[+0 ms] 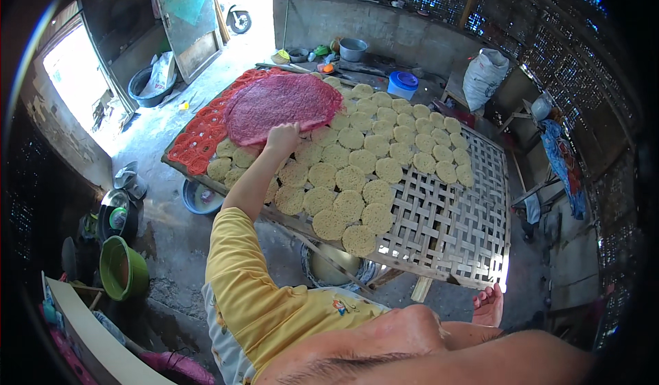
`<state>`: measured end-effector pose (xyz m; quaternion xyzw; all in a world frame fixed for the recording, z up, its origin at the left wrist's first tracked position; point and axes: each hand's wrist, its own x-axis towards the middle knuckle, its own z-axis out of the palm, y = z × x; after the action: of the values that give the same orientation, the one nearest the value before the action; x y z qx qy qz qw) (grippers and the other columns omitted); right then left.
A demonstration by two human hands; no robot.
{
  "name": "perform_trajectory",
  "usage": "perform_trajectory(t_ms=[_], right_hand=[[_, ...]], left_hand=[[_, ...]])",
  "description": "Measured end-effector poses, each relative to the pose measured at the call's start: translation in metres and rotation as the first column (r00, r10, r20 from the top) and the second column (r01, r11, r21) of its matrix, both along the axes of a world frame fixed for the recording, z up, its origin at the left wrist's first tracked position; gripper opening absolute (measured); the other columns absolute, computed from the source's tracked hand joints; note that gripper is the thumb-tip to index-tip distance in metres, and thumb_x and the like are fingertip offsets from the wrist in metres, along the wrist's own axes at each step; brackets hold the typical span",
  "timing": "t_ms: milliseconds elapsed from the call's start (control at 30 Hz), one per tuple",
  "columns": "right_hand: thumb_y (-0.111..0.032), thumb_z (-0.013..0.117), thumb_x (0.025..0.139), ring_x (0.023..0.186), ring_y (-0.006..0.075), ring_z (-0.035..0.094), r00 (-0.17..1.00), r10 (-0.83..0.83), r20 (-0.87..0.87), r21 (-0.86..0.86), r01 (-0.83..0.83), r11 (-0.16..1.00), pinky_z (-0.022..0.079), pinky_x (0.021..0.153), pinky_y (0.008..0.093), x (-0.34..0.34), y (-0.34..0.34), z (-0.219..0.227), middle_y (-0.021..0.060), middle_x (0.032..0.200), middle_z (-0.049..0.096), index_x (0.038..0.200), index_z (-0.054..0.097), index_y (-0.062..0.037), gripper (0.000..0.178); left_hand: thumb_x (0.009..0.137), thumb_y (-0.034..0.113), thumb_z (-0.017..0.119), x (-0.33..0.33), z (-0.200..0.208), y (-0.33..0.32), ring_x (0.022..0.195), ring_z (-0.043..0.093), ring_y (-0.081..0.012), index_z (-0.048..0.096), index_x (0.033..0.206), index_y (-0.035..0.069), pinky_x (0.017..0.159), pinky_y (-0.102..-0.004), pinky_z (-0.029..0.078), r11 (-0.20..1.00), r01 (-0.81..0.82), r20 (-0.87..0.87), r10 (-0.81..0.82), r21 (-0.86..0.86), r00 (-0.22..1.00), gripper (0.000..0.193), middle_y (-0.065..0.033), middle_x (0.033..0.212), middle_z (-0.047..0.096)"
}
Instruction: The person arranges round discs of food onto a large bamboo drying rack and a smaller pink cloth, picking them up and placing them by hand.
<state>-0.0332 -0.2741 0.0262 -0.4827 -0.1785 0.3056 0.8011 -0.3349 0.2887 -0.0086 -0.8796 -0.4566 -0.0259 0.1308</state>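
Note:
My left hand (283, 138) is closed in a fist at the near edge of a large round magenta sheet (281, 107) and appears to grip its rim. The sheet looks thin and rough and lies over part of a slatted bamboo rack (446, 213). Many flat, round, pale yellow crackers (349, 206) cover the middle of the rack, some touching or overlapping. Along its left end lie red lacy rounds (199, 134), partly hidden by the sheet. By the rack's near right corner is my right hand (488, 305), fingers raised, slightly curled and holding nothing.
Under the near edge stand a basin of cloudy liquid (333, 265) and a blue basin (200, 198). A green bucket (123, 269) is on the floor at left. Behind the rack are a blue-lidded tub (403, 85) and a white sack (486, 77). A doorway opens at the back left.

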Motion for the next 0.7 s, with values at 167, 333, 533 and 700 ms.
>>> perform_trajectory(t_ms=[167, 333, 533, 700], right_hand=[[-0.028, 0.048, 0.085, 0.084, 0.0148, 0.051, 0.999, -0.035, 0.031, 0.036, 0.034, 0.999, 0.044, 0.073, 0.0309, -0.006, -0.006, -0.005, 0.006, 0.099, 0.051, 0.117, 0.04, -0.002, 0.042], [-0.027, 0.046, 0.086, 0.083, 0.0147, 0.051, 0.998, -0.049, 0.028, 0.041, 0.048, 0.998, 0.044, 0.073, 0.0306, -0.012, -0.006, -0.004, 0.006, 0.097, 0.052, 0.116, 0.041, -0.0019, 0.039], [-0.025, 0.047, 0.086, 0.082, 0.0148, 0.051, 0.999, -0.044, 0.019, 0.048, 0.043, 0.998, 0.044, 0.072, 0.0303, -0.016, -0.004, 0.006, 0.0062, 0.096, 0.051, 0.114, 0.043, -0.0014, 0.037], [-0.024, 0.05, 0.085, 0.081, 0.0152, 0.051, 0.999, -0.032, 0.022, 0.046, 0.031, 0.998, 0.044, 0.072, 0.0308, -0.021, -0.003, 0.014, 0.0072, 0.095, 0.051, 0.113, 0.043, -0.0005, 0.037]], left_hand=[[0.075, 0.021, 0.052, 0.001, -0.017, 0.008, 0.079, 0.056, -0.0164, 0.047, 0.115, 0.011, 0.064, -0.0316, 0.045, 0.948, 0.071, 0.093, -0.104, 0.311, 0.99, 0.041, -0.0044, 0.084, 0.056], [0.078, 0.015, 0.046, 0.003, -0.018, 0.007, 0.074, 0.058, -0.0166, 0.052, 0.105, 0.009, 0.061, -0.0328, 0.046, 0.941, 0.106, -0.021, -0.104, 0.32, 0.994, 0.028, -0.0027, 0.081, 0.058], [0.078, 0.012, 0.045, 0.005, 0.012, 0.037, 0.061, 0.059, -0.0166, 0.055, 0.077, 0.01, 0.052, -0.0302, 0.05, 0.915, -0.047, 0.033, 0.037, 0.401, 0.999, 0.01, -0.0025, 0.074, 0.057], [0.077, 0.011, 0.045, 0.009, 0.148, 0.036, 0.069, 0.059, -0.0161, 0.052, 0.08, 0.011, 0.05, -0.0288, 0.049, 0.781, -0.045, 0.144, -0.058, 0.622, 0.988, 0.008, -0.0036, 0.074, 0.056]])
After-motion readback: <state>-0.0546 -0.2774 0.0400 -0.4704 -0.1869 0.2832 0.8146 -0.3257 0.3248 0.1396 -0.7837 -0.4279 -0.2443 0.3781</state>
